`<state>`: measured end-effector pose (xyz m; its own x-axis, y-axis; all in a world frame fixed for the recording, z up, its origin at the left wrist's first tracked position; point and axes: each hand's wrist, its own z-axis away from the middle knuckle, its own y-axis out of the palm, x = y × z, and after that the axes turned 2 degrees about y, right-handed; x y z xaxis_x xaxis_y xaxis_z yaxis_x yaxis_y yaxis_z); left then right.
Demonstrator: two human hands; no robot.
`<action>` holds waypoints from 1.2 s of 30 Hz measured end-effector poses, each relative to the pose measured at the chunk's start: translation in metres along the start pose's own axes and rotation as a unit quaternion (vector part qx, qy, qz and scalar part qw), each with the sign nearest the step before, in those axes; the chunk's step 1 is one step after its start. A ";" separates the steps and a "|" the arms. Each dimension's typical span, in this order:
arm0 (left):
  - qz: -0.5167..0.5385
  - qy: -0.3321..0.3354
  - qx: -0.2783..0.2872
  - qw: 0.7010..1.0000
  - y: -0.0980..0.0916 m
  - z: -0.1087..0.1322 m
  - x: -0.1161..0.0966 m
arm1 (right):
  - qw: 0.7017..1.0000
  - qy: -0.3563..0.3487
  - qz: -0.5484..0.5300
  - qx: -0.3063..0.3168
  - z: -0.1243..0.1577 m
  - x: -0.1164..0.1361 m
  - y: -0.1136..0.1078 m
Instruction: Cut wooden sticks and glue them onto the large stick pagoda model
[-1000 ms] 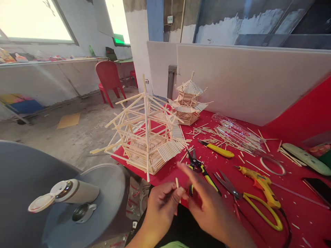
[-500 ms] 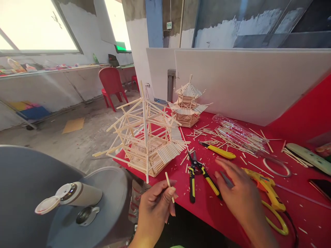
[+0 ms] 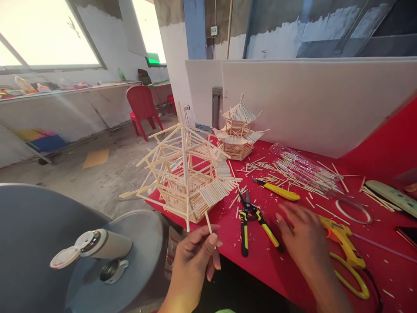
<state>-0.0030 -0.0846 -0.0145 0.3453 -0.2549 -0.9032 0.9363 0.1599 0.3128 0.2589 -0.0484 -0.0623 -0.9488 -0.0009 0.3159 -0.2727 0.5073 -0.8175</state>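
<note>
My left hand [image 3: 198, 256] pinches a short wooden stick [image 3: 209, 222] between thumb and fingertips, just in front of a pagoda-shaped stick frame [image 3: 185, 174]. That frame has a slatted roof panel [image 3: 215, 192] on its near right side; other roof sides are bare ribs. My right hand [image 3: 299, 234] hovers over the red table with fingers apart, holding nothing. It is between the yellow-and-black pruning shears [image 3: 249, 213] and a yellow hot glue gun [image 3: 342, 239]. Behind the fingers lies a yellow utility knife [image 3: 280, 190].
A smaller stick pagoda [image 3: 239, 130] stands farther back. Loose sticks and a plastic bag of sticks [image 3: 306, 169] lie on the red table [image 3: 260, 278]. A roll of tape [image 3: 353, 211] is at right. An open bottle [image 3: 107, 244] lies on the grey stool [image 3: 146, 234].
My right hand has shifted slightly right, its fingers drawn back from the utility knife. The stick in my left hand has risen a little and now points toward the frame. The view has turned slightly.
</note>
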 end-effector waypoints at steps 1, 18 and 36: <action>0.014 -0.008 -0.001 1.000 0.003 -0.002 -0.001 | 0.999 -0.007 0.029 -0.024 0.000 -0.004 -0.003; 0.122 -0.030 -0.045 0.991 0.017 -0.023 -0.023 | 0.983 -0.107 -0.140 0.052 0.007 0.052 -0.008; 0.153 -0.047 -0.087 0.983 0.018 -0.025 -0.020 | 0.917 -0.066 -0.367 0.141 -0.011 0.148 -0.012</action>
<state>0.0053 -0.0523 0.0021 0.6216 -0.2555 -0.7405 0.7650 0.4013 0.5037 0.1234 -0.0457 -0.0002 -0.4997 -0.3664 0.7849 -0.8582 0.0864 -0.5060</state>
